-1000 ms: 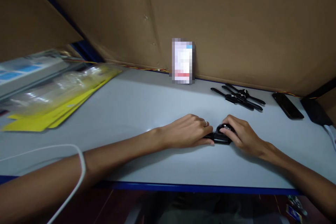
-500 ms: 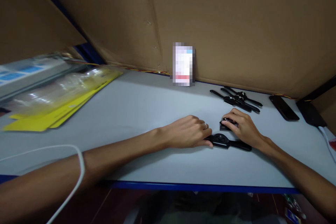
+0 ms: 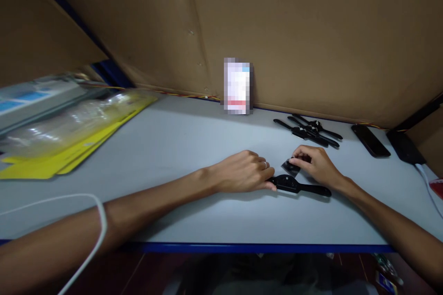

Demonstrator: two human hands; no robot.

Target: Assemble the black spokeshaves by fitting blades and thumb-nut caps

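Note:
In the head view, my left hand (image 3: 247, 171) is closed around the left handle of a black spokeshave (image 3: 286, 183), which lies low over the grey table. Its right handle points free to the right. Just behind the tool, my right hand (image 3: 313, 162) pinches a small dark flat plate (image 3: 290, 167) between thumb and fingers. The plate is tilted, with its lower corner close to the spokeshave's body; I cannot tell whether the two touch. Several more black spokeshaves (image 3: 308, 131) lie in a cluster farther back.
A black phone (image 3: 371, 140) and a dark device with a white cable (image 3: 406, 147) lie at right. A lit, blurred screen (image 3: 237, 86) leans on the cardboard wall (image 3: 294, 32). Yellow sheets and clear plastic packaging (image 3: 79, 124) lie left. A white cable (image 3: 102, 221) crosses my left forearm.
The plate in my right hand has turned from lying nearly level to tilted, moving slightly left toward the spokeshave's body. The spokeshave has rotated a little in my left hand. The view has shifted slightly.

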